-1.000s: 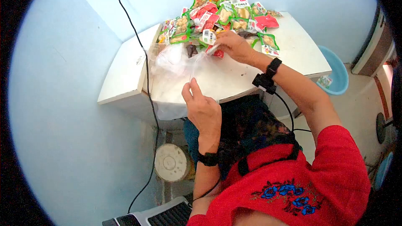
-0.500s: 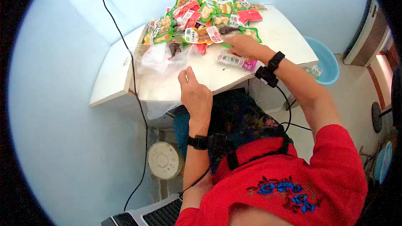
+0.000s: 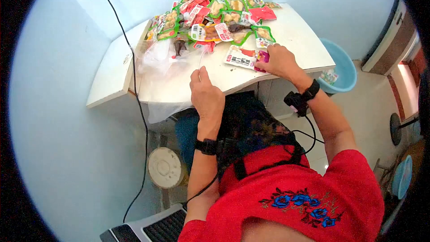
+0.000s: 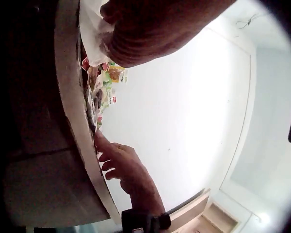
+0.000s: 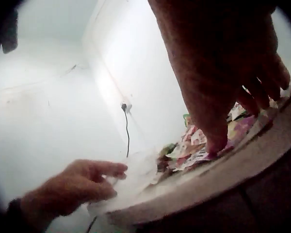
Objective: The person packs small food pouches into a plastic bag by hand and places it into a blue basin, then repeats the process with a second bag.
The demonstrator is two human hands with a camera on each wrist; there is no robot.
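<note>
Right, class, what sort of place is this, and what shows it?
Probably a room in a home or small workshop: blue walls, a white table heaped with food packets, and a basin beside it.

- Before you, the packet heap [image 3: 215,15] lies on the far part of the tabletop [image 3: 302,31].
- One packet [image 3: 239,57] lies nearer you, at your right hand [image 3: 281,62].
- The bag [image 3: 161,65] lies left, overhanging the near edge.
- Right of the tabletop sits the basin [image 3: 350,69], packaging inside.
</note>
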